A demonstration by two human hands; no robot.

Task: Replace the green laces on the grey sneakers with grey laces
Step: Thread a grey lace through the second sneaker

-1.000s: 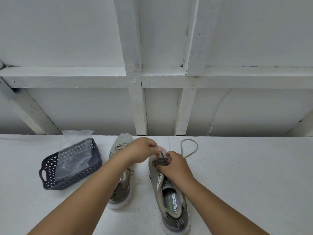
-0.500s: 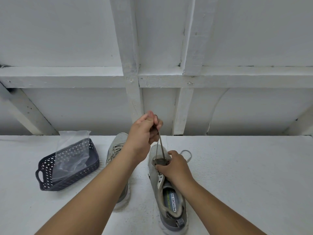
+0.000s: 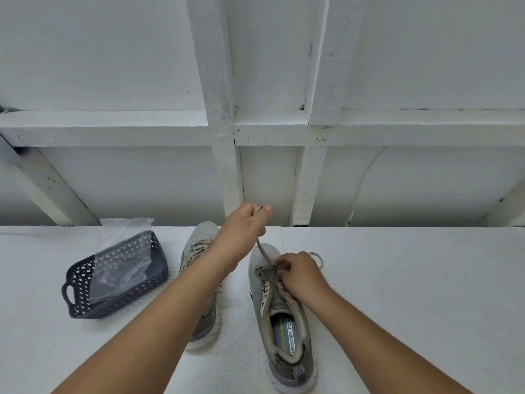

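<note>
From the head camera: two bare forearms reach over a white table [image 3: 397, 294] toward a pair of grey sneakers standing side by side, toes pointing away toward a white-painted timber wall [image 3: 426, 180]. The left hand [image 3: 241, 223] is raised above the toes, fingers curled tight around a lace [image 3: 262, 253] that runs taut from the fist down to the front eyelets of the right-hand sneaker [image 3: 279, 317] — its colour reads as a dull grey-beige, and which lace it is cannot be told. The right hand [image 3: 301, 273] rests on that shoe's upper, fingertips pinching the lace at the front eyelets. The rest of this sneaker's eyelets stand unlaced, the insole's "MEMORY FOAM" print showing. A loop of grey lace [image 3: 317, 257] lies on the table just beyond the right hand. The left-hand sneaker [image 3: 199, 245], partly hidden under the left forearm, is laced. Well to the left sits a dark perforated basket [image 3: 85, 282] holding a clear plastic bag [image 3: 122, 257].
</note>
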